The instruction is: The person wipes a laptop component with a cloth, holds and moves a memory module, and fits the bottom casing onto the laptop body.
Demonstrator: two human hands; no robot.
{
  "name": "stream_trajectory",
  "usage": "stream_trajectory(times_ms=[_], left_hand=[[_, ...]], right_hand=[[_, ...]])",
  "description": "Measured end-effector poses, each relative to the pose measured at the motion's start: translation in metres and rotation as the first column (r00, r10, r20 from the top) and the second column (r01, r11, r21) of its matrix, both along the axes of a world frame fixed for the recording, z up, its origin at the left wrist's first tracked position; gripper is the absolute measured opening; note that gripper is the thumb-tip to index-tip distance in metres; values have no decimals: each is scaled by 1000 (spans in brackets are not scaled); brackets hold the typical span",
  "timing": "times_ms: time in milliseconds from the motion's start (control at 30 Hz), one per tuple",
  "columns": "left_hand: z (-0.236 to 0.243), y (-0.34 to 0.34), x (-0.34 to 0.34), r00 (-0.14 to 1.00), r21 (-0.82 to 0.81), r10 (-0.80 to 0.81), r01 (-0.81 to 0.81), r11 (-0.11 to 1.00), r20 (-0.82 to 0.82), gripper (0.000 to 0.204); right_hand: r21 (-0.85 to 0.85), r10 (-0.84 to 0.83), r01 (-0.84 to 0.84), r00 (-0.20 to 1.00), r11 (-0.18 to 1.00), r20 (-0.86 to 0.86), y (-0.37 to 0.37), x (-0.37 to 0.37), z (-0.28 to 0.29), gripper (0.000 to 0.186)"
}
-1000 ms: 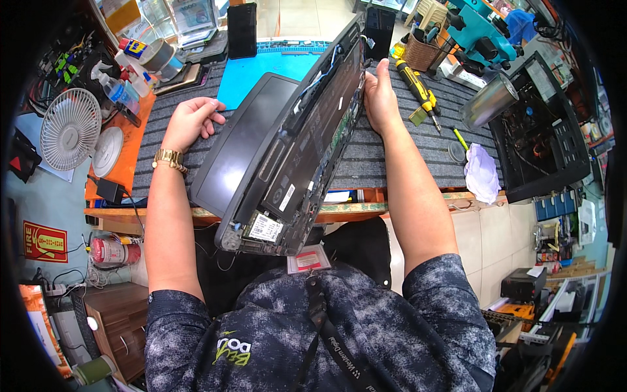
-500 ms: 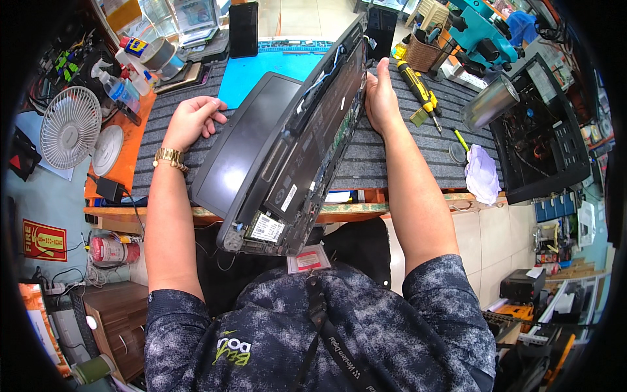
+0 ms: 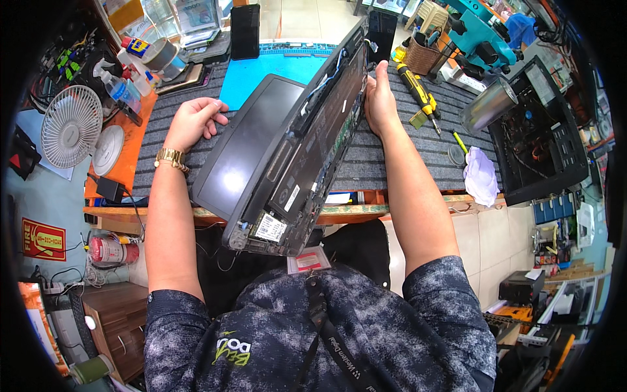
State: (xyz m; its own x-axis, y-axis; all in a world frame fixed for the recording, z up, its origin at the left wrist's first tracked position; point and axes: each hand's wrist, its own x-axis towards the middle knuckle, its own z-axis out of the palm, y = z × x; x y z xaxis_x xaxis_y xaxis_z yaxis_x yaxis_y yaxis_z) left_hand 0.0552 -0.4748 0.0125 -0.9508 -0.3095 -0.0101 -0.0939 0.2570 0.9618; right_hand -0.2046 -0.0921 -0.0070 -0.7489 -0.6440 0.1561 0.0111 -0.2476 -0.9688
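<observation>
A black laptop [image 3: 313, 140] is tilted up on edge above the front of the bench, its bottom cover off so the battery, green circuit board and a white-labelled card show. Its dark screen [image 3: 251, 140] is folded out to the left. My right hand [image 3: 382, 104] grips the laptop's base on the right side, thumb up, the other fingers partly hidden. Just left of the screen is my left hand [image 3: 199, 121], fingers curled and thumb against the index finger. Whether anything is pinched there, I cannot make out.
A ribbed grey mat [image 3: 176, 130] and a blue mat [image 3: 251, 75] cover the bench. To the right lie a yellow-black electric screwdriver [image 3: 418, 95], a crumpled white cloth or paper [image 3: 482, 176], a metal cylinder [image 3: 488, 106] and a black computer case [image 3: 545, 144]. A white fan [image 3: 72, 127] stands left.
The laptop's near end has shifted slightly to the right, and its open underside is turned a little. Both hands stay in nearly the same places.
</observation>
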Motion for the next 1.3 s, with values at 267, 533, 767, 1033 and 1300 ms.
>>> stream_trajectory(times_ms=[267,533,767,1033,1300], left_hand=[[-1,-3,1,1000,7,0,0,1000,9,32],[0,-5,3,1000,12,1,-2,1000,9,32],[3,-3,3,1000,15,9,-9,1000,7,33],[6,-1,5,1000,32,6,-6,999,2,30],[7,-1,7,1000,35,-14,13,999,7,31]], right_hand=[[-68,21,-16,998,998,64,1,19,13,110],[-122,36,-27,996,992,77,2,22,18,102],[-156,61,-45,994,987,94,5,12,9,100],[-175,95,-74,989,982,116,6,14,12,97],[-175,84,-65,991,982,100,5,16,12,97]])
